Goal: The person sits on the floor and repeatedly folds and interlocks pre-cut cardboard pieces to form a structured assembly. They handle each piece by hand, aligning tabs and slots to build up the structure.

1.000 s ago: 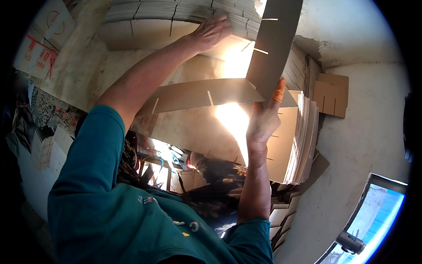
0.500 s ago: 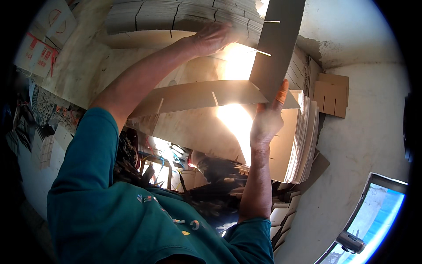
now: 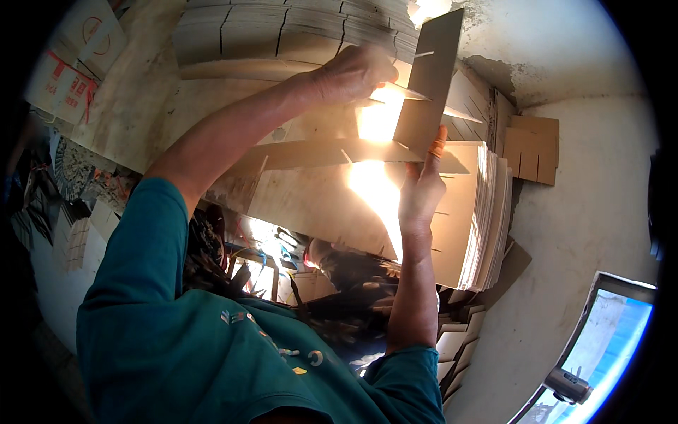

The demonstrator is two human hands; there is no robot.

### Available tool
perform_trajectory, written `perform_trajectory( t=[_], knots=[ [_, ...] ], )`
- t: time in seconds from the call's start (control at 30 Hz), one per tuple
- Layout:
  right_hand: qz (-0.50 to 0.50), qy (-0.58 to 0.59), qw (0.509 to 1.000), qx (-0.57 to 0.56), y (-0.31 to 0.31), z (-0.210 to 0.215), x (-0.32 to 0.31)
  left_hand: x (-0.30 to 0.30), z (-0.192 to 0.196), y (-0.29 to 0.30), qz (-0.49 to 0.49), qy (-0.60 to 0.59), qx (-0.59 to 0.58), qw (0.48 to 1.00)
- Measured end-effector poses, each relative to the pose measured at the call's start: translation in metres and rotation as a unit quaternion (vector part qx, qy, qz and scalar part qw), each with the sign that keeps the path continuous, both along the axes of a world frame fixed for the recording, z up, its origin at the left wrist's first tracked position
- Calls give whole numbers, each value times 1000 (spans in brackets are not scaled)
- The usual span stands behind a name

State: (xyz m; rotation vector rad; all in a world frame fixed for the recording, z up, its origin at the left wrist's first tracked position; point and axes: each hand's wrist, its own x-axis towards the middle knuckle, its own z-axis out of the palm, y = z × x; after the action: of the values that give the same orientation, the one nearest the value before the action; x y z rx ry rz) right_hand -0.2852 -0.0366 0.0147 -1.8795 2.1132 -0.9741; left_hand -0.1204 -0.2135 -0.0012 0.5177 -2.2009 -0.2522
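A slotted cardboard strip [image 3: 428,85] stands tilted up in front of me. Near its lower end it crosses a long slotted strip [image 3: 311,153] that stretches away to the left. My right hand [image 3: 422,198], with orange covering on its fingers, grips the strips at this crossing. My left hand [image 3: 357,71], a little blurred, is closed on the left end of another thin cardboard strip [image 3: 462,115]. That strip is seen nearly edge-on and meets the tilted strip around its middle slot; how far it sits in the slot I cannot tell.
Stacked slotted cardboard strips [image 3: 254,32] lie along the far side of the wooden table [image 3: 141,92]. A stack of cardboard sheets [image 3: 459,219] stands at the right by the wall. Bright sunlight falls across the table. Printed cardboard [image 3: 70,85] lies at the far left.
My left hand has come to the tilted strip with another strip in its fingers. The crossed strips have shifted slightly left, and the tilted one has dropped lower in view.
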Motion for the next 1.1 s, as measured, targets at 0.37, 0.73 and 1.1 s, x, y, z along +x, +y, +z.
perform_trajectory(
  t=[0.37,0.73,1.1],
  knots=[
    [0,3,999,-47,17,-9,-1,15,72,-15,67,-193,234,950],
    [16,-5,998,-58,13,-8,5,-14,-50,-80,218,-290,-31,931],
    [47,47,993,-96,13,-13,0,-8,-29,-76,174,-188,20,966]
  ],
)
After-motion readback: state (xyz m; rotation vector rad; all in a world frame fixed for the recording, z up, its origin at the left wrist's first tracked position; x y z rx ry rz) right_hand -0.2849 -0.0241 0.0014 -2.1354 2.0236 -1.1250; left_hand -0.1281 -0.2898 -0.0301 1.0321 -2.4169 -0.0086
